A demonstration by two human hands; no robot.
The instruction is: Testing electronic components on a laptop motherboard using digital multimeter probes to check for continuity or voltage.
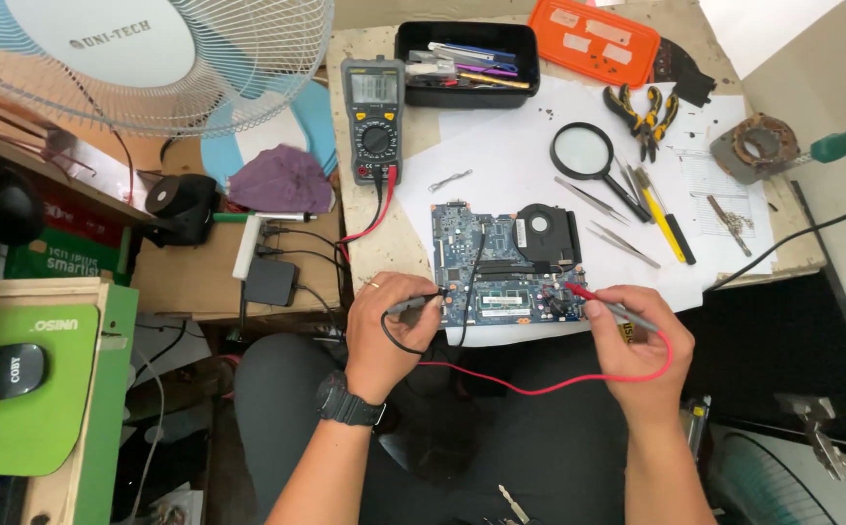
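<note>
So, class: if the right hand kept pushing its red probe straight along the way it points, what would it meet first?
The right hand aims its red probe up-left; the tip already seems to be at the blue circuit board, so it would likely meet that first, though depth is unclear.

You have a blue circuit board (500,267) at the frame's centre, a red probe (593,297) lower right, a black probe (413,304) beside it (its lead black too), an orange case (593,39) at top, and a purple cloth (282,180) upper left.
</note>
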